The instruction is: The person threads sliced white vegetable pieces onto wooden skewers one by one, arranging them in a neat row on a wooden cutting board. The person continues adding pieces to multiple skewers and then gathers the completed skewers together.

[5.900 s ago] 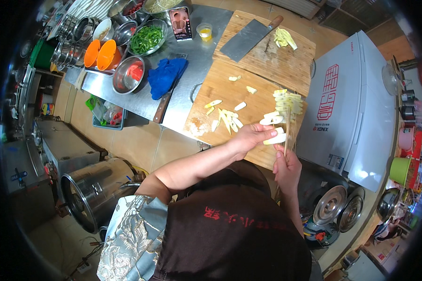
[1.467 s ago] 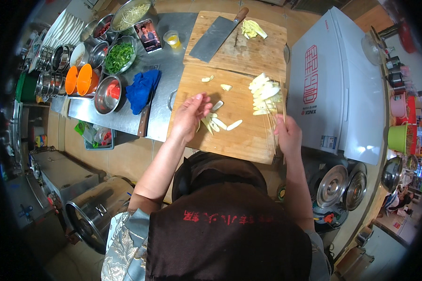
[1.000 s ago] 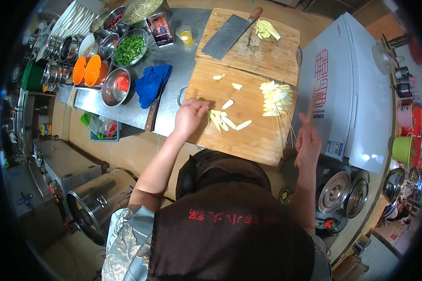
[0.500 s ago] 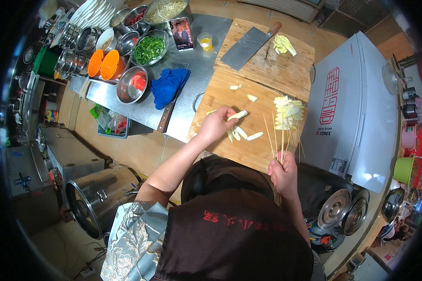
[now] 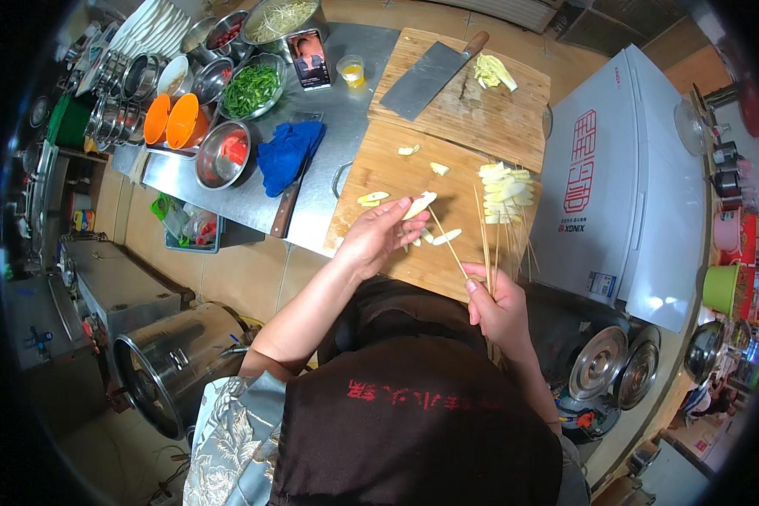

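Note:
Between the fingers of my left hand (image 5: 375, 239) is a pale yellow vegetable slice (image 5: 419, 205), held over the near cutting board. My right hand (image 5: 495, 297) grips several thin wooden skewers (image 5: 486, 229). One of them slants left, and its upper end meets the slice; whether it has pierced it I cannot tell. Beyond the right hand, a cluster of similar pale slices (image 5: 506, 192) lies at the board's right edge with sticks running to it. Loose slices (image 5: 447, 237) lie beneath and beside my left hand, partly covered by it.
On the far board (image 5: 514, 118) are a cleaver (image 5: 426, 80) and a leafy pale vegetable piece (image 5: 494, 72). Left of the boards, the steel table holds a blue cloth (image 5: 285, 158), a knife (image 5: 287, 207), a phone (image 5: 310, 61), a small cup (image 5: 352, 72) and several bowls. A white freezer (image 5: 603, 185) stands right.
My left hand has lifted a slice off the board and turned it upward. One skewer in my right hand now tilts leftward to that slice. The whole view has shifted slightly.

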Demonstrator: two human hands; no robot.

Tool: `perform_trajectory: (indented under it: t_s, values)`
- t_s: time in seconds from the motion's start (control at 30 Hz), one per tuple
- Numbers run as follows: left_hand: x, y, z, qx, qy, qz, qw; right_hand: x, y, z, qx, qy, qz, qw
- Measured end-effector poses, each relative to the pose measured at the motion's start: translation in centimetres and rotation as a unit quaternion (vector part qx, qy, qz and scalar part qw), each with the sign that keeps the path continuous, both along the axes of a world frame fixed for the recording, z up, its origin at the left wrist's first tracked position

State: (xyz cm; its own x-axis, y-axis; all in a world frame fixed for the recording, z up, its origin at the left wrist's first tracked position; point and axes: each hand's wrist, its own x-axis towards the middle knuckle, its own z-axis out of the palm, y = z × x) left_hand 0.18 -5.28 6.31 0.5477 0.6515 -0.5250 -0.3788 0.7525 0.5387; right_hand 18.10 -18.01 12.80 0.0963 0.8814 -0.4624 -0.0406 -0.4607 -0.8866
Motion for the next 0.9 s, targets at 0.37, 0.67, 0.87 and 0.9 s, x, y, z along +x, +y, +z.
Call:
perform_trajectory:
  t_s: [0.37, 0.67, 0.87, 0.9]
  values:
    - [-0.1, -0.6, 0.3, -0.018, -0.014, 0.012, 1.000, 0.1, -0.6, -0.3, -0.004, 0.019, 0.026, 0.999]
    - [0.0, -1.2, 0.3, 0.000, -0.002, -0.042, 0.999, -0.2, -0.8, -1.3, 0.015, 0.053, 0.004, 0.998]
    - [1.7, -3.4, -2.3, 0.006, 0.113, -0.146, 0.983, -0.1, 0.0, -3.8, 0.029, 0.025, -0.026, 0.999]
    - [1.9, -2.9, -3.1, 0.120, 0.182, -0.156, 0.963, 0.2, 0.0, -4.1, 0.017, 0.014, -0.037, 0.999]
